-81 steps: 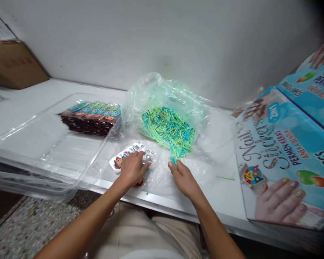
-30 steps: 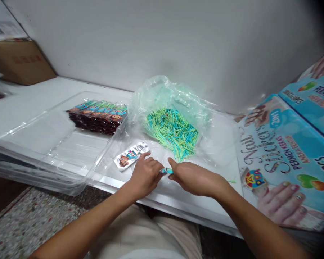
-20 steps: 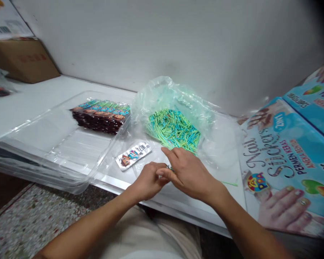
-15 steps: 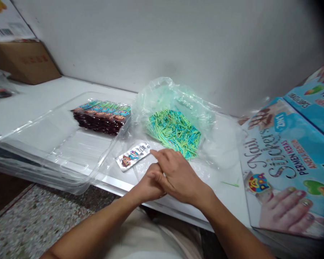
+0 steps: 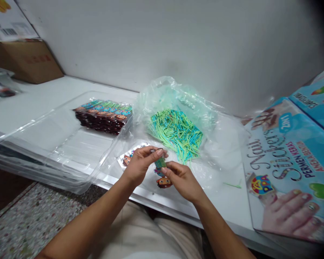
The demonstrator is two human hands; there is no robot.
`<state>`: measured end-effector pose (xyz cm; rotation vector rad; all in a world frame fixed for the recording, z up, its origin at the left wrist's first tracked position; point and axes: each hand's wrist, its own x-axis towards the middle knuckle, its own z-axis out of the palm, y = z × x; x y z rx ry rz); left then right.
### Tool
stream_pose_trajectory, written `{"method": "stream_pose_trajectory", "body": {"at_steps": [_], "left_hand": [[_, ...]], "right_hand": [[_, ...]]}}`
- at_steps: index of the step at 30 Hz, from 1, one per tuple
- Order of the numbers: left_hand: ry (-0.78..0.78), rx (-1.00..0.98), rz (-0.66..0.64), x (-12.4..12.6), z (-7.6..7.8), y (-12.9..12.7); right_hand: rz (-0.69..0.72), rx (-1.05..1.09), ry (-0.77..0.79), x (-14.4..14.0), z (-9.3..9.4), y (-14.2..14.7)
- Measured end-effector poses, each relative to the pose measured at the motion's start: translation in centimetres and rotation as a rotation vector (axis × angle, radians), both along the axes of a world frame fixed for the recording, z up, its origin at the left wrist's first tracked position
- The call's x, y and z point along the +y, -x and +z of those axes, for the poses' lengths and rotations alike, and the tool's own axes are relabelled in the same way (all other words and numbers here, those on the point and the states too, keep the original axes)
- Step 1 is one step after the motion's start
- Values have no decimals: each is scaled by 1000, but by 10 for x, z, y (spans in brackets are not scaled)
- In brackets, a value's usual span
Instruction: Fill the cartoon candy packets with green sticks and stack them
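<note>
Between my two hands is a small printed packet [image 5: 164, 182] with a cartoon face at its lower end and green above. My left hand [image 5: 143, 163] pinches its upper end, and my right hand [image 5: 182, 178] grips its right side. Part of the packet is hidden by fingers. Another packet [image 5: 126, 159], white with a cartoon face, lies on the table and is partly covered by my left hand. Just beyond my hands, a clear plastic bag [image 5: 205, 104] lies open around a heap of green and blue thin sticks [image 5: 178, 131].
To the left stands a clear plastic tray [image 5: 56, 144] with a stack of printed packets [image 5: 104, 117] in it. A blue nail sticker box [image 5: 291, 162] is at the right. One loose green stick [image 5: 232, 185] lies near it. A cardboard box [image 5: 27, 61] sits at the back left.
My hands were together, right over left, with no packet visible in them. Now they are apart, holding a packet between them. My left hand has moved up over the packet on the table.
</note>
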<state>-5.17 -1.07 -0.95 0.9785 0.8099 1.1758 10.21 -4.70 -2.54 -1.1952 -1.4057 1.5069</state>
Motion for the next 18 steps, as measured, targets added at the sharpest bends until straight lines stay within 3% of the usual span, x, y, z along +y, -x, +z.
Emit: {"method": "stream_pose_trajectory", "body": {"at_steps": [6,13,18], "left_hand": [[19,19,72,2,2,0],[23,106,46,0,-2,1],[3,34,28,-8,1,1]], "right_hand": [[-37,92,73,-2,-5,1],[-102,219,96,-4,-11,9],[-181,220,50,-3,-11,12]]}}
